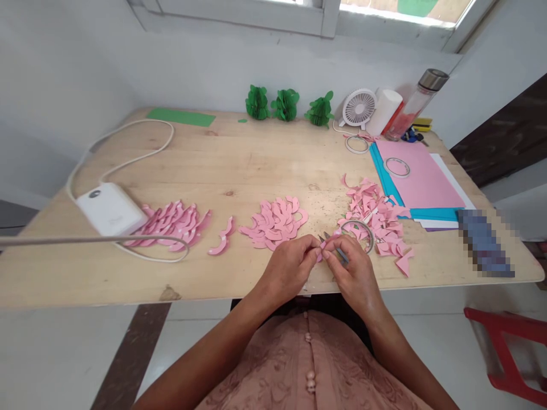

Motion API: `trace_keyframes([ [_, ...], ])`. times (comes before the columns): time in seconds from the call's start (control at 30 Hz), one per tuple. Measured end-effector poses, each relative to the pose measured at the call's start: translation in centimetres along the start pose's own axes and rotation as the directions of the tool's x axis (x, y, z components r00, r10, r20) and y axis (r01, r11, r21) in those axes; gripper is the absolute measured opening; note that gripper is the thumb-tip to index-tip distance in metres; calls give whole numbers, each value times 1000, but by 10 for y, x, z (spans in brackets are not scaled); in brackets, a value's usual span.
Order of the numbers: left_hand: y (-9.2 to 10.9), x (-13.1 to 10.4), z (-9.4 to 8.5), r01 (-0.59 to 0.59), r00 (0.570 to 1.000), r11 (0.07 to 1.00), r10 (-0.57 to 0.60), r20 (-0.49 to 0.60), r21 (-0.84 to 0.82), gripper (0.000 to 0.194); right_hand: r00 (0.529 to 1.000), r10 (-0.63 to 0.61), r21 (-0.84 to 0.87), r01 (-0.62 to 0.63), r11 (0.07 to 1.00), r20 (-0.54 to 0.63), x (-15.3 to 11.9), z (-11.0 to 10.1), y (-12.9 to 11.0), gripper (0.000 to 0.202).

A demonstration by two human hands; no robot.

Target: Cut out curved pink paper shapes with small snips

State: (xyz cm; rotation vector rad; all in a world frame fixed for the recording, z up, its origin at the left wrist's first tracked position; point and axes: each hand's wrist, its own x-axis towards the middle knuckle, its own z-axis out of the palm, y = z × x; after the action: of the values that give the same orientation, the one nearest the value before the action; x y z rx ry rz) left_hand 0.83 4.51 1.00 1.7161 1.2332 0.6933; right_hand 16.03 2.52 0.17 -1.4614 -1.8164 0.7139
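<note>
My left hand (294,260) and my right hand (351,267) meet near the table's front edge, fingertips pinched on a small pink paper piece (319,257). Most of that piece is hidden by the fingers. Scissors (342,255) lie partly beneath my right hand, and a tape roll (363,230) rests just beyond it. To the left is a loose pile of curved pink paper cutouts (276,222). Farther left, one wavy pink paper strip (222,236) lies apart from a heap of similar strips (175,225). Pink paper scraps (376,210) are spread on the right.
A white power bank (111,209) with a looping cable sits at the left. Green paper balls (285,105) stand along the wall, near a small fan (359,108) and a glass bottle (412,108). Coloured paper sheets (427,188) lie at right; a red stool (508,347) stands below.
</note>
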Motion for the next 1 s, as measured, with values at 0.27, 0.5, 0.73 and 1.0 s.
trace_keyframes([
  [0.27, -6, 0, 0, 9, 999, 996, -6, 38, -91, 20, 999, -32, -50, 30, 998, -34, -2, 4, 1, 9],
  [0.5, -7, 2, 0, 66, 996, 975, -53, 65, -212, 20, 996, -33, -97, 25, 995, -88, -3, 7, 3, 5],
  [0.73, -8, 3, 1, 187, 982, 873, -155, 108, -451, 18, 993, 74, 48, -70, 996, -89, -3, 8, 5, 8],
  [1.0, -9, 4, 2, 239, 970, 794, -225, 96, -559, 19, 963, 208, 298, -151, 943, -170, -6, 5, 5, 12],
])
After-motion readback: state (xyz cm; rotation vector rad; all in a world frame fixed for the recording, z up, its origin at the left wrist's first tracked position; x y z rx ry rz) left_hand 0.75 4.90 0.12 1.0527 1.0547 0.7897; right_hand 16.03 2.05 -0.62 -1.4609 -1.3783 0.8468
